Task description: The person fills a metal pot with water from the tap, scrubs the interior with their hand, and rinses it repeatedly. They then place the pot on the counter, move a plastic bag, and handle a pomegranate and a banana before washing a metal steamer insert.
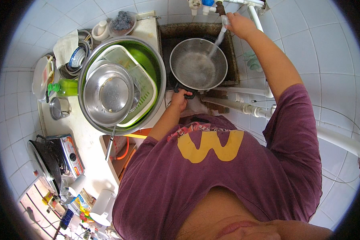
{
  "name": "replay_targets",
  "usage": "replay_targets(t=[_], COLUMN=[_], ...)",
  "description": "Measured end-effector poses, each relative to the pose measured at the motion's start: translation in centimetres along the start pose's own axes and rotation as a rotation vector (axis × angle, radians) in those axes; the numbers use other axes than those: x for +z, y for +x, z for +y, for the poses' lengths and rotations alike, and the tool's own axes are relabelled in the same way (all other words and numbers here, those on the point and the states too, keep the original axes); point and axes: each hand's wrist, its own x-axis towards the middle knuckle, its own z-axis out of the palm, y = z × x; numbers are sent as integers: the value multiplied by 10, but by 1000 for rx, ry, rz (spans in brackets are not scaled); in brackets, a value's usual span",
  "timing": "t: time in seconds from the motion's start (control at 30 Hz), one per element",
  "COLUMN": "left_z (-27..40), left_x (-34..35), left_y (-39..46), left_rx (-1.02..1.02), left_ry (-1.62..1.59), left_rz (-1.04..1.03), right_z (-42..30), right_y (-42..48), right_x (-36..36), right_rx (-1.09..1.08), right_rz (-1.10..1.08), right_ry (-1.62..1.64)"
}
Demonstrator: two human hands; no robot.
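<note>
Water runs from a faucet spout (225, 21) into a deep metal pot (195, 64), which is in or over the dark sink (234, 60). My left hand (180, 100) is closed around the pot's black handle (188, 91) on the side nearest me. At the top, my right hand (236, 25) has its fingers on the spout near the brown tap fitting. Left of the sink, a large steel basin (83, 111) holds a green basin, a white and green basket (150, 99) and a long-handled steel pan (115, 93).
A green bottle (67, 87), a metal mug (58, 108), stacked bowls (78, 57) and a dark scourer (123, 21) in a dish stand around the basin. A portable gas stove (73, 154) and wok (48, 162) are lower left. White pipes (243, 106) run along the right wall.
</note>
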Motion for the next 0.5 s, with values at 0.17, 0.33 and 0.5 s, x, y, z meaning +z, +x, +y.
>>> replay_targets(t=[0.17, 0.33, 0.5], left_z=[-2, -5, -11], left_x=[-3, -1, -9], left_y=[3, 1, 8], left_rx=[-28, 55, 21], left_ry=[3, -24, -1], left_rz=[14, -11, 1], right_z=[-1, -21, -2], right_y=[9, 19, 13], right_x=[1, -1, 42], right_rx=[92, 380, 413], right_rz=[-91, -174, 113], right_ry=[-42, 99, 424])
